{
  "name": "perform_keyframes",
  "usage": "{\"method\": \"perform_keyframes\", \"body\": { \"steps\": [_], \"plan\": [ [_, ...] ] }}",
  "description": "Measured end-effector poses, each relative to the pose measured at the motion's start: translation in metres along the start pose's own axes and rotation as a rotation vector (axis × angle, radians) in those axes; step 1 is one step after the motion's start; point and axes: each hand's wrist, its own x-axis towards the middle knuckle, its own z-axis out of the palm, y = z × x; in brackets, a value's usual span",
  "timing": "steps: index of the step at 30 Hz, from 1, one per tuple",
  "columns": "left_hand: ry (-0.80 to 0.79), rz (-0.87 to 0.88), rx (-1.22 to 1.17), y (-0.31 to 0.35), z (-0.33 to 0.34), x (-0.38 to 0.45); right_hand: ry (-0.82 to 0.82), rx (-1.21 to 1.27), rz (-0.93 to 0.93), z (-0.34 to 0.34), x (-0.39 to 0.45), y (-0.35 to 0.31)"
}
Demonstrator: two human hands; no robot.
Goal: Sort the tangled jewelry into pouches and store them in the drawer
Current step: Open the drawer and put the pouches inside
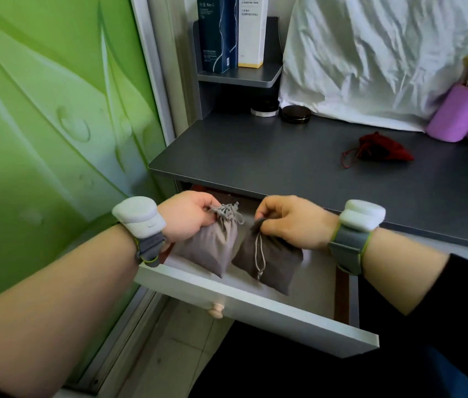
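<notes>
Both hands are storing pouches: the left hand [187, 215] is pinching the lighter grey pouch [212, 245] by its cinched neck, the right hand [290, 221] gripping the darker grey pouch [267, 259], both hanging over the open drawer [255, 308]. Next, I judge, they need lowering and releasing; a red pouch [382, 150] is waiting far right on the desk [255, 156].

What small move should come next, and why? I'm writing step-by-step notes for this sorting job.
Probably lower both pouches and let go. The left hand pinches the lighter grey drawstring pouch by its neck, the right hand the darker grey drawstring pouch, both hanging over the open white drawer. The red pouch waits on the desk.
</notes>
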Motion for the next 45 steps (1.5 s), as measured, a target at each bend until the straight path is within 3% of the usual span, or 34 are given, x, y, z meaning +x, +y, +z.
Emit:
{"method": "perform_keyframes", "body": {
  "steps": [13, 20, 27, 32, 35, 40, 45],
  "plan": [
    [-0.113, -0.205, 0.464, -0.018, 0.007, 0.005, -0.142, -0.093, 0.057, 0.049, 0.008, 0.008],
    [-0.123, -0.211, 0.625, -0.013, 0.007, 0.006, -0.085, -0.061, 0.067, 0.045, 0.012, 0.013],
    [-0.033, -0.055, 0.540, 0.016, 0.005, 0.009, 0.009, 0.021, -0.014, 0.013, 0.010, 0.008],
    [-0.004, 0.055, 0.167, 0.055, 0.014, 0.019, 0.044, 0.171, -0.068, -0.026, -0.004, 0.003],
    [0.030, 0.169, 0.075, 0.078, 0.022, 0.029, 0.158, 0.187, -0.116, -0.052, -0.013, 0.006],
    [0.131, 0.314, 0.082, 0.109, 0.042, 0.059, 0.501, -0.157, -0.143, -0.104, -0.014, 0.029],
    [0.078, 0.315, 0.095, 0.128, 0.063, 0.082, 0.553, -0.480, -0.022, -0.145, 0.003, 0.064]
  ]
}}
